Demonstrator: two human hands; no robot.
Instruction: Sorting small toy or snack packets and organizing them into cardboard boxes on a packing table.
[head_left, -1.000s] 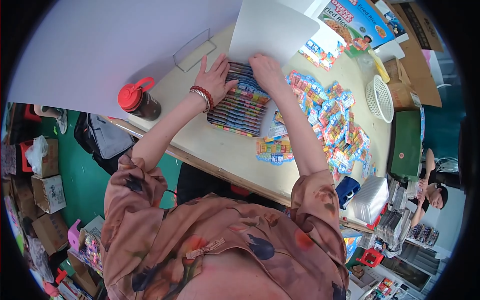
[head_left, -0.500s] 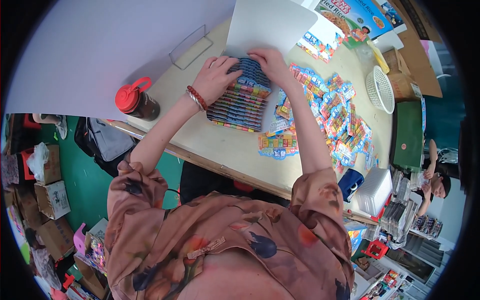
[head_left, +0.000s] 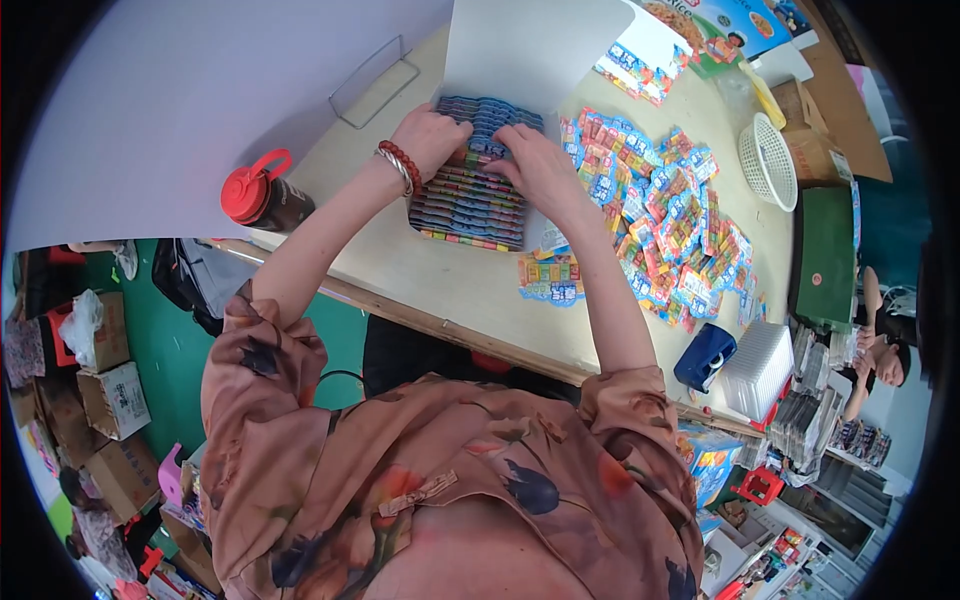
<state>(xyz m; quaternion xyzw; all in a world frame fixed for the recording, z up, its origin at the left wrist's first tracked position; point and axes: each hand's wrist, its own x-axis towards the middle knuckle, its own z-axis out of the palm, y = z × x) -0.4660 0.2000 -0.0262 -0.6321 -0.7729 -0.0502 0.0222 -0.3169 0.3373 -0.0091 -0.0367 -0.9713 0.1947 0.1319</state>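
Observation:
A stack of colourful flat packets (head_left: 470, 200) lies in overlapping rows on the wooden table (head_left: 420, 275), its far end under a large white sheet (head_left: 530, 50). My left hand (head_left: 432, 135), with a red bead bracelet on the wrist, presses on the stack's far left part. My right hand (head_left: 535, 165) rests on the stack's far right part, fingers curled over the top packets. Both hands grip the upper rows near the sheet's edge.
A heap of loose colourful packets (head_left: 665, 215) spreads right of the stack. A red-capped dark bottle (head_left: 262, 195) stands at the table's left edge, a wire holder (head_left: 375, 80) beyond it. A white basket (head_left: 768, 160), cardboard boxes and a seated person (head_left: 880, 350) are at right.
Both hands have slid toward the far end of the packet stack, up to the white sheet's edge. The view has shifted slightly.

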